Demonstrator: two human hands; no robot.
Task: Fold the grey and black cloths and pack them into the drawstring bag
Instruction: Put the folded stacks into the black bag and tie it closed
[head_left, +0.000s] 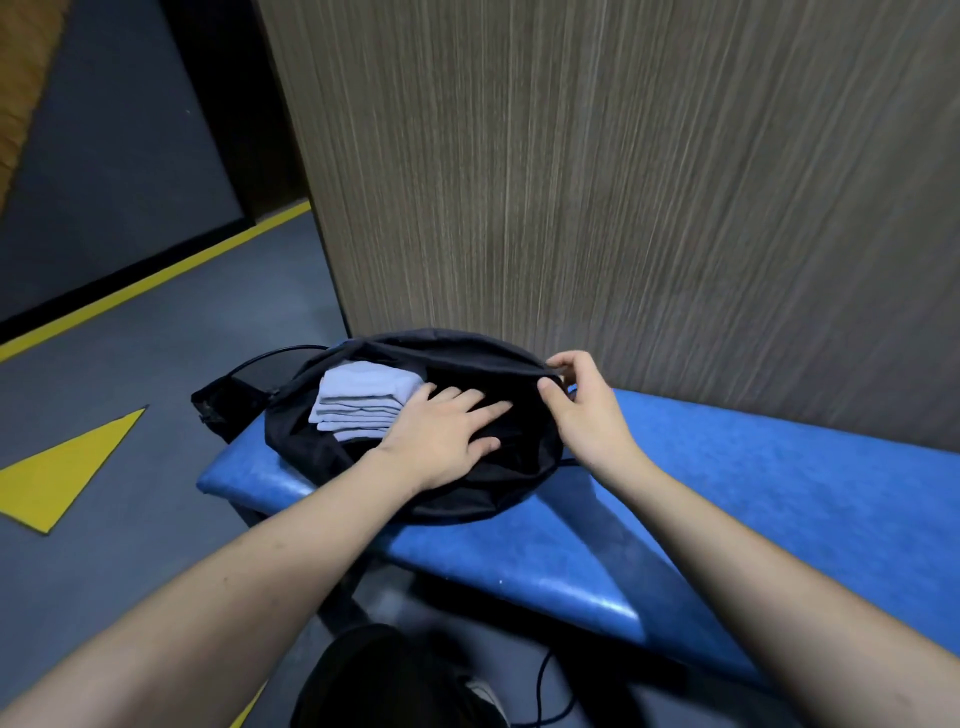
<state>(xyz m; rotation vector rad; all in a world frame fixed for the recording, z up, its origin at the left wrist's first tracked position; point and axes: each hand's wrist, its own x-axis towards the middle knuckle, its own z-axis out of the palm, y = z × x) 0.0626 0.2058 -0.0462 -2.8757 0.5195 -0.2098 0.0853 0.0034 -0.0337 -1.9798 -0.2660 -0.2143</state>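
A black drawstring bag (457, 501) lies on the left end of a blue padded bench (727, 499), its mouth held wide. Inside it on the left sits the folded grey cloth (358, 400). My left hand (447, 436) reaches into the bag and lies flat, fingers spread, on dark fabric to the right of the grey cloth; whether that is the black cloth or the bag's lining I cannot tell. My right hand (587, 402) pinches the bag's upper right rim between thumb and fingers and holds it up.
A tall wood-grain panel (623, 182) rises straight behind the bench. The bag's black cord (260, 358) loops off the bench's left end. Grey floor with yellow lines (156, 280) and a yellow triangle (62, 467) lies to the left. A dark shoe (483, 696) is below.
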